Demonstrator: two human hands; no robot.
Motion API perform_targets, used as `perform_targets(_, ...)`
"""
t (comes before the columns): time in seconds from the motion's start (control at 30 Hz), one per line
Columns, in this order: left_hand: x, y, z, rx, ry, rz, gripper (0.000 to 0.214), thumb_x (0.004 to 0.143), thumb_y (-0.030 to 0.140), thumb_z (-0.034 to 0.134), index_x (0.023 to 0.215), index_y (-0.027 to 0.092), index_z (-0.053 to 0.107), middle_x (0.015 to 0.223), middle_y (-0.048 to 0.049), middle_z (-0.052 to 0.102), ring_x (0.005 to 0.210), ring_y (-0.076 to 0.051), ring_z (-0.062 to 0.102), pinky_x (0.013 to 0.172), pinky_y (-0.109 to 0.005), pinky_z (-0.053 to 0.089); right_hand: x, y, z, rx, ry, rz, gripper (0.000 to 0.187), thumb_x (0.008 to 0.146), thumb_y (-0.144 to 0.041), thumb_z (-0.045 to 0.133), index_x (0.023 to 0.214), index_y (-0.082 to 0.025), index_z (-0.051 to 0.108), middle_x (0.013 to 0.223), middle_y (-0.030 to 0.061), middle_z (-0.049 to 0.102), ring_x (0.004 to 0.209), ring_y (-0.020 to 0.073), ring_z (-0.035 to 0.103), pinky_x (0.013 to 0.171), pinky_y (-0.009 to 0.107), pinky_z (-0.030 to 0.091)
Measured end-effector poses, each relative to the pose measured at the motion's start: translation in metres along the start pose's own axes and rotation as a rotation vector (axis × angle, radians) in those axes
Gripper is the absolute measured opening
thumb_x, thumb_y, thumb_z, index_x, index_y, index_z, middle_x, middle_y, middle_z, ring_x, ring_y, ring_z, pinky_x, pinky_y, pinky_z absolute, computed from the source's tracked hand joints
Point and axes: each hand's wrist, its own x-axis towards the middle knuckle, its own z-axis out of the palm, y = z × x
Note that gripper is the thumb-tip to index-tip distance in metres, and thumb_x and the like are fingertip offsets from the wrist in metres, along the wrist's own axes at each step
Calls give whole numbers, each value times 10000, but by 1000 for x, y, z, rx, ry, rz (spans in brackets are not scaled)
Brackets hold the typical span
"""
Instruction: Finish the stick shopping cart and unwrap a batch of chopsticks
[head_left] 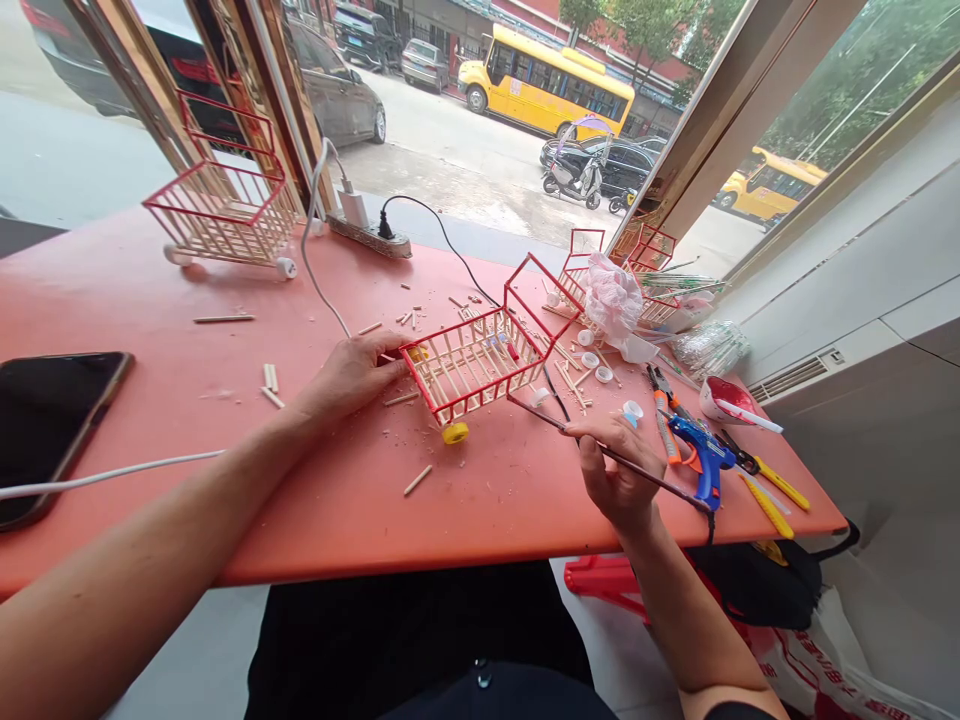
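Note:
A miniature shopping cart (480, 362) of thin wooden sticks stands mid-table, its rims and raised handle frame painted red. Yellow bottle-cap wheels show under its near end. My left hand (360, 370) grips the cart's left end between thumb and fingers. In my right hand (619, 465) is a slim, dark-handled paintbrush (652, 478), held like a pen. The brush's tip reaches the near right side of the cart; whether it touches the wood I cannot tell. A cup of red paint (724, 398) with a white stick across it sits at the right.
A blue glue gun (705, 455), pliers (664, 415) and a yellow cutter (766, 508) lie at the right. Another cart (225, 215) stands back left, near a power strip (367, 236). A phone (56, 425) lies left. Cut sticks, bottle caps (603, 374) and cables are scattered about.

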Motion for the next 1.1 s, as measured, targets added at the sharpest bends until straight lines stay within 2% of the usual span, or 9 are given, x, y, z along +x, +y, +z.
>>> perform_targets(0.2,0,1,-1,16,-10,-18,484,852,541,627,1099,190,850,1135,-95,827,972,-278,747,873,-329,593,4,-2,2,17,-50,-18,275,1008,-64,619,1151,-255,756,968,48,857,818,200,809,783,350,621)
perform_targets(0.3,0,1,-2,19,-11,-23,490,852,543,621,1103,193,854,1129,-89,827,978,-277,744,870,-325,592,4,-2,2,1,-77,-16,268,1020,-80,615,1153,-260,763,935,38,855,808,199,811,783,348,619)
perform_targets(0.5,-1,3,-1,5,-7,-20,461,859,526,620,1076,193,853,1150,-97,823,983,-281,746,902,-345,597,3,-2,0,-47,-34,-53,257,1003,-60,607,1093,-254,749,893,31,841,766,193,789,737,346,606)
perform_targets(0.77,0,1,-2,28,2,-4,491,862,546,628,1100,183,856,1141,-106,819,989,-281,752,916,-339,599,5,-2,1,-40,-87,-78,268,999,-54,623,1130,-249,751,911,34,837,814,189,800,764,340,615)
perform_targets(1.1,-1,3,-2,15,1,-17,477,859,572,640,1081,212,859,1165,-92,830,1017,-294,748,934,-365,608,2,1,-1,-37,-65,-103,357,952,-22,628,1192,-260,742,918,31,835,831,202,805,768,345,615)
